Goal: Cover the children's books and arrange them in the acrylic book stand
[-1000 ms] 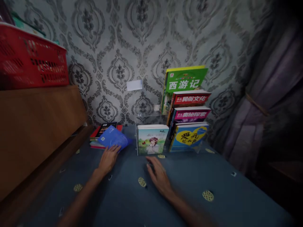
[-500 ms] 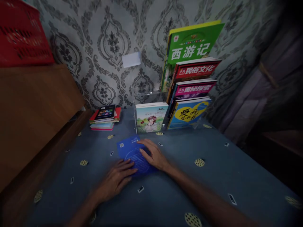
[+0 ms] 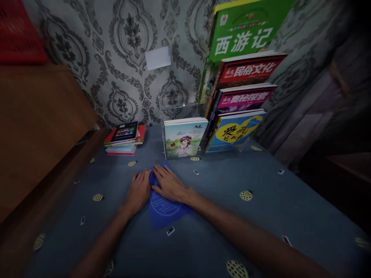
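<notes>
A blue book [image 3: 165, 206] with pale print inside a circle lies on the table, its upper part covered by my hands. Its thickness cannot be made out. My left hand [image 3: 139, 191] is closed at the book's upper left edge, fingers bent and thumb hidden. Across the upper part of the cover rests my right hand [image 3: 169, 185], fingers stretched out toward the top left corner, almost touching the left hand. Both hands are slightly blurred.
An acrylic stand [image 3: 162, 137] holds a light green picture book [image 3: 185, 141] and, on its right, a tiered row of books [image 3: 237, 131]. Back left is a small book stack [image 3: 124, 135]. A wooden cabinet [image 3: 40, 131] bearing a red basket [image 3: 20, 34] borders the left side.
My left hand has moved up along the book's left edge and my right hand has shifted left, bringing them together. The book's printed corner code is now covered. The view has tilted down slightly.
</notes>
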A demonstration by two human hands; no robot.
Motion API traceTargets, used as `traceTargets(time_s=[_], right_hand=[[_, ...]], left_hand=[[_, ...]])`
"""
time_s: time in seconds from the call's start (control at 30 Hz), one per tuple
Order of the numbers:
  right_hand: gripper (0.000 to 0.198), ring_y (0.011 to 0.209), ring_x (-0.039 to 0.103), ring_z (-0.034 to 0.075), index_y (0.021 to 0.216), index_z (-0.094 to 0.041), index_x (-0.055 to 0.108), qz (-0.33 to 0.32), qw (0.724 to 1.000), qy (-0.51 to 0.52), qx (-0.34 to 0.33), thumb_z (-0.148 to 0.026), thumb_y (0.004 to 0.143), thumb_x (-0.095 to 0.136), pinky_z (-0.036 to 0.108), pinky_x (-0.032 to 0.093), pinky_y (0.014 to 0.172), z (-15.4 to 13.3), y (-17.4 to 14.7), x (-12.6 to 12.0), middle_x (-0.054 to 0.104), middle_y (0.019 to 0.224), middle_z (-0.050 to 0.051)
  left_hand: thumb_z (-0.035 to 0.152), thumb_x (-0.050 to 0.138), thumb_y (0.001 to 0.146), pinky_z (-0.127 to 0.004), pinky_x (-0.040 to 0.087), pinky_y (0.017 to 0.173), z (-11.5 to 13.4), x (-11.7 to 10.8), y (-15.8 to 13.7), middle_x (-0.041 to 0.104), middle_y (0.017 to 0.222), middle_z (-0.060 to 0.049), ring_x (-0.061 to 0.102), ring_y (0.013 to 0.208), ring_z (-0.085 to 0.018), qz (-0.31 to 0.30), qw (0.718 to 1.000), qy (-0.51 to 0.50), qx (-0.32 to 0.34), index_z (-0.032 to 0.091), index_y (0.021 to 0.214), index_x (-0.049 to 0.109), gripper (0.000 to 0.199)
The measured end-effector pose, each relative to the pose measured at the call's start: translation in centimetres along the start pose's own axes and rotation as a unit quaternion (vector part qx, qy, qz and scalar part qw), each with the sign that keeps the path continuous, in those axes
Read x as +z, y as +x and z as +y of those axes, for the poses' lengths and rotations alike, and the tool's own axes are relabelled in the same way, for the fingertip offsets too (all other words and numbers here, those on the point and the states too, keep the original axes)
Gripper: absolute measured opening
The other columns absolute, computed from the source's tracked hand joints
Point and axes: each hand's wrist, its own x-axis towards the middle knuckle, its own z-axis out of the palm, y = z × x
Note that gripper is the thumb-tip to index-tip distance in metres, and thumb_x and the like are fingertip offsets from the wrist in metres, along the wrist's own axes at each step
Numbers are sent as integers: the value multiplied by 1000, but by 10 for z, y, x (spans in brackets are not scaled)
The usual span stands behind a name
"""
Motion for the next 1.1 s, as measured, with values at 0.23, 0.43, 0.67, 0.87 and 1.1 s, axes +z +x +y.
traceTargets(time_s=[0.23, 0.43, 0.67, 0.87, 1.1], right_hand=[[75, 146, 32, 31, 146, -3, 42, 15, 997, -26, 73, -59, 95, 41, 50, 23, 120, 37, -14, -10, 40, 153, 23], [70, 145, 34, 32, 146, -5, 43, 21, 997, -13, 66, -54, 96, 43, 52, 23, 119, 35, -14, -11, 42, 152, 23], [70, 145, 33, 31, 145, -6, 44, 29, 997, -22, 71, -56, 96, 42, 51, 23, 119, 36, -15, -9, 43, 151, 22], [71, 147, 28, 32, 147, -7, 42, 12, 997, -36, 60, -57, 97, 38, 54, 22, 119, 34, -16, -10, 39, 154, 21], [74, 150, 19, 31, 151, -9, 34, -17, 1000, -6, -11, -59, 97, 39, 59, 15, 120, 17, -60, -11, 31, 158, 20]], left_hand=[[4, 36, 90, -50, 38, 109, -3, 3, -6, 59, 137, -14, 52, 130, -25, -14, 999, 43, 10, 16, 133, 46, 46], [1, 30, 88, -58, 24, 117, 8, 5, 9, 52, 146, -16, 41, 142, -23, -80, 995, 28, 46, 15, 141, 41, 56], [25, 30, 101, -61, 30, 113, 8, -2, 2, 55, 141, -21, 48, 137, -28, -52, 995, 72, -38, 12, 142, 40, 44], [27, 30, 101, -60, 34, 111, 5, -10, -13, 54, 143, -20, 46, 138, -29, -46, 991, 89, -85, 11, 141, 42, 44], [26, 30, 101, -58, 33, 113, 10, -12, -14, 53, 144, -20, 45, 139, -29, -40, 992, 87, -82, 12, 141, 42, 44]])
